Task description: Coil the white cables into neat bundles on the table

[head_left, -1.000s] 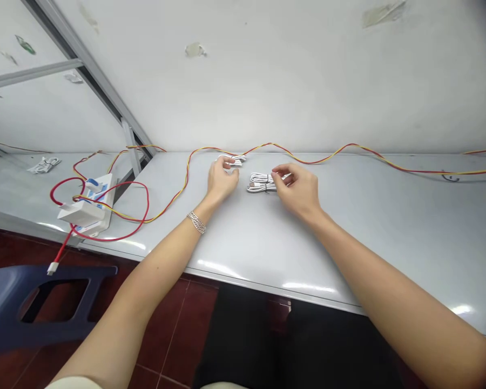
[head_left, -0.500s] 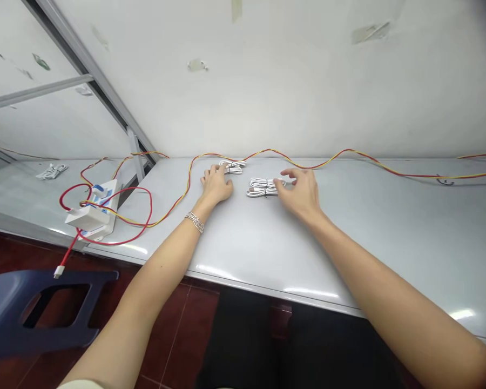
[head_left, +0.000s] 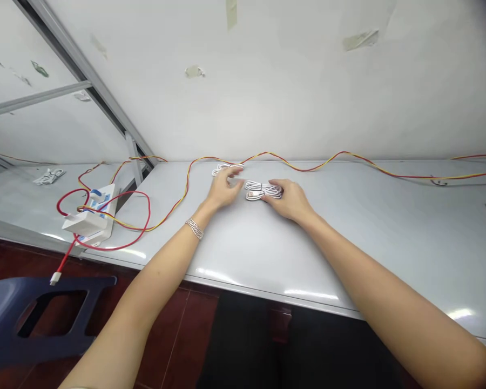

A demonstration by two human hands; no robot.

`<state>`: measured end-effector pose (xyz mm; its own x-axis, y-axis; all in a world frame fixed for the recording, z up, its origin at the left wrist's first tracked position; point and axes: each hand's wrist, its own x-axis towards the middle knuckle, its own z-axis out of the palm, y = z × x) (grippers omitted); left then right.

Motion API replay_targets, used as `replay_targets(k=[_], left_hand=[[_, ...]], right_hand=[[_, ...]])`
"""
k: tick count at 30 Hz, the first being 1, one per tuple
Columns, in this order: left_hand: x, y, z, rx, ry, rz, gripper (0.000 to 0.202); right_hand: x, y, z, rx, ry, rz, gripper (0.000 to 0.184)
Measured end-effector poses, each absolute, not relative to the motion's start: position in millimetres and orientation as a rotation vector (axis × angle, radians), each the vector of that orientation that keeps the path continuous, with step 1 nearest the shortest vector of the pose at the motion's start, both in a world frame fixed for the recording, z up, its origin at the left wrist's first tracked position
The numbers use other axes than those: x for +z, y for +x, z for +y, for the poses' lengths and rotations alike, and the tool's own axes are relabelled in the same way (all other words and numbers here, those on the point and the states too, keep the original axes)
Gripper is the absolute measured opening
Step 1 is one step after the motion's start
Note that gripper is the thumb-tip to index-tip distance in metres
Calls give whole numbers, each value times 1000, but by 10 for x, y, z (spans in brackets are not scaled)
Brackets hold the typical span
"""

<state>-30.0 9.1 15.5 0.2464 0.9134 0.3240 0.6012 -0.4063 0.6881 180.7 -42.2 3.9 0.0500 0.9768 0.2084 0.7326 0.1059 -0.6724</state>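
Observation:
A coiled white USB cable (head_left: 256, 190), bound with a dark tie, lies on the grey tabletop (head_left: 243, 243) in front of me. Its USB plug points left. My right hand (head_left: 289, 200) pinches the coil's right end between thumb and fingers. Just left of it, my left hand (head_left: 224, 189) is open, fingers stretched and slightly blurred, apart from that coil. Behind the left fingers rests another white cable bundle (head_left: 222, 168), partly hidden by them. Whether the hand touches this second bundle I cannot tell.
A power strip (head_left: 109, 208) with a white adapter (head_left: 85, 222) and red cable (head_left: 149, 208) sits at the left. A red-yellow twisted wire (head_left: 324, 163) runs along the wall. One more white bundle (head_left: 51, 176) lies far left; a blue stool (head_left: 65, 286) stands below.
My right hand has moved left and closed on the coiled cable's end. My left hand has lifted off the rear bundle and shifted slightly right. The view has tilted a little.

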Motion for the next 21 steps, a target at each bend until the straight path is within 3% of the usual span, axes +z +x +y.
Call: replay_targets(k=[4,8,15,21], left_hand=[[136,-226,1,843,2133,1079,50],[117,-234,3,742,2228,1105,50],[145,-267,71,668,2222,1226,26],[174,-299,83,739,2116,1447,22]], right_hand=[[25,1792,-421,516,-1615,-1690,37],[33,1775,-430,514,-1550,-1661,38],[44,1773,-428,494,-1610,-1612,38],[74,1794,-416,510,-1659,-1509,22]])
